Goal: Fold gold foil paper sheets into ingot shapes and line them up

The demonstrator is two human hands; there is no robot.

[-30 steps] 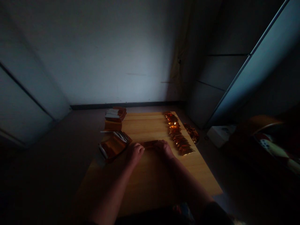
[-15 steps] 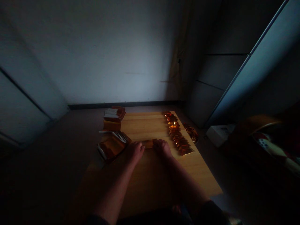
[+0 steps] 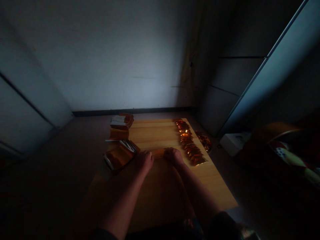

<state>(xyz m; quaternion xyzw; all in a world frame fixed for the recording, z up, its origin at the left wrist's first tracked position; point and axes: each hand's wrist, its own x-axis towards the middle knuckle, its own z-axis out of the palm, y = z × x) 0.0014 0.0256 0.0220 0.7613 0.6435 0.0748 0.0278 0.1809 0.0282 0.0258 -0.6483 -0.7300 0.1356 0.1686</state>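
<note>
A strip of gold foil paper [image 3: 158,153] lies across the middle of the wooden table, stretched between my two hands. My left hand [image 3: 145,160] is closed on its left end, and my right hand [image 3: 173,156] is closed on its right end. Left of my left hand is a stack of gold foil sheets [image 3: 120,156] with pale edges. A long row of shiny folded foil pieces [image 3: 190,143] overlaps down the table's right side, close to my right hand. The room is dim, so the fingertips are hard to make out.
The wooden table [image 3: 212,186] stands near a pale wall [image 3: 140,66]. More foil sheets [image 3: 122,120] lie at its far left corner. Beyond the right edge is a heap of shiny foil pieces [image 3: 203,141], with a white box [image 3: 233,144] farther right.
Both hands stay almost in place on the foil strip. The strip looks a little flatter and plainer between them. The stack and the row have not moved.
</note>
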